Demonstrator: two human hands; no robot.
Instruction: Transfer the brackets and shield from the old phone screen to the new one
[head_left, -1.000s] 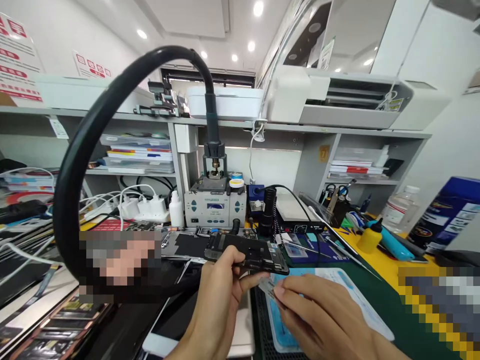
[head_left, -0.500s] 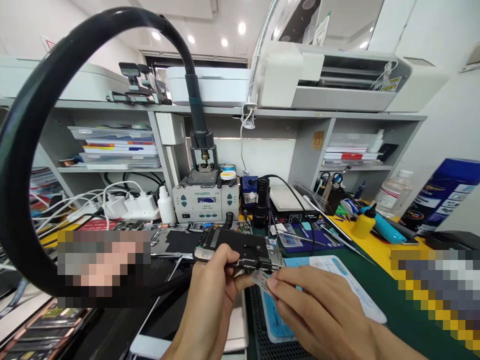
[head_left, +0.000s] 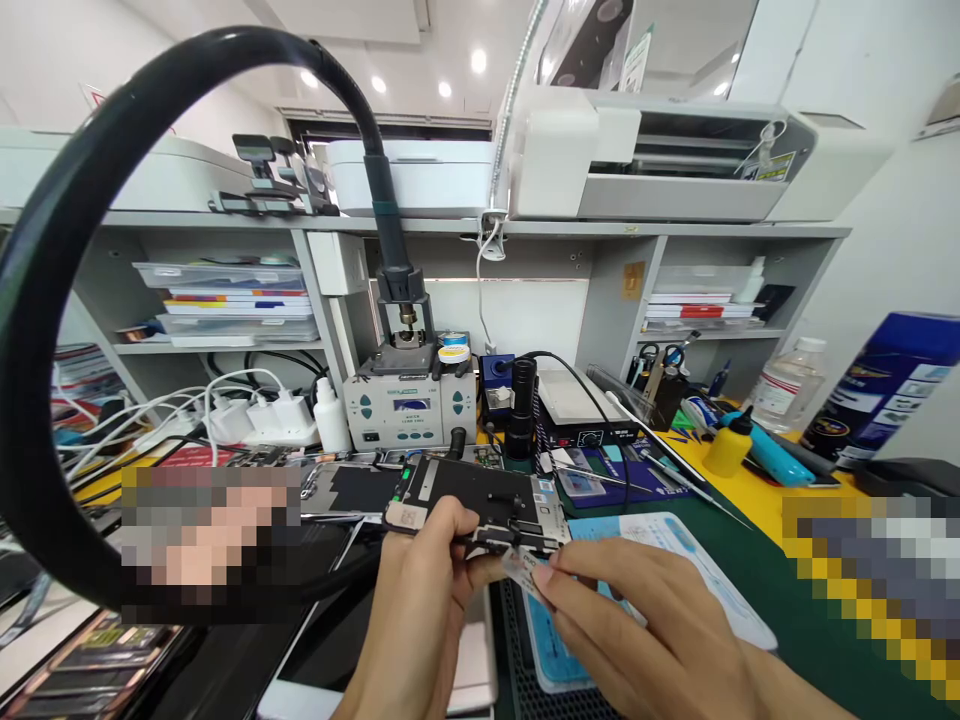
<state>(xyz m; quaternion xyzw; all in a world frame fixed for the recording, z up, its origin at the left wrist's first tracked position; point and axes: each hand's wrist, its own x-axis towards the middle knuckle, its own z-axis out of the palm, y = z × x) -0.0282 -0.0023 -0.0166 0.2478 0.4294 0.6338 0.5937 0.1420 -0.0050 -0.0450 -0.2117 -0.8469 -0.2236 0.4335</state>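
Observation:
My left hand [head_left: 427, 560] is closed around the near edge of an opened phone [head_left: 472, 487], its thumb pressed on top. The phone is held tilted, with a dark inner side, small metal parts and flex connectors along its near edge. My right hand [head_left: 637, 600] pinches a small, thin, translucent plastic card [head_left: 519, 570] with printed lettering. The card's tip is at the phone's near edge; whether it sits in the seam I cannot tell. Behind the phone lies another phone part [head_left: 356, 487], black and silver.
A hot-air station [head_left: 412, 405] stands behind, its thick black hose [head_left: 90, 180] looping over the left. A blue tray [head_left: 555, 640] lies under my right hand. A black flashlight [head_left: 521, 405], tweezers [head_left: 600, 475] and a yellow bottle [head_left: 729, 445] are to the right.
The card has shifted slightly left and tilted against the phone's edge. Both hands keep their grip, and the view has moved a little.

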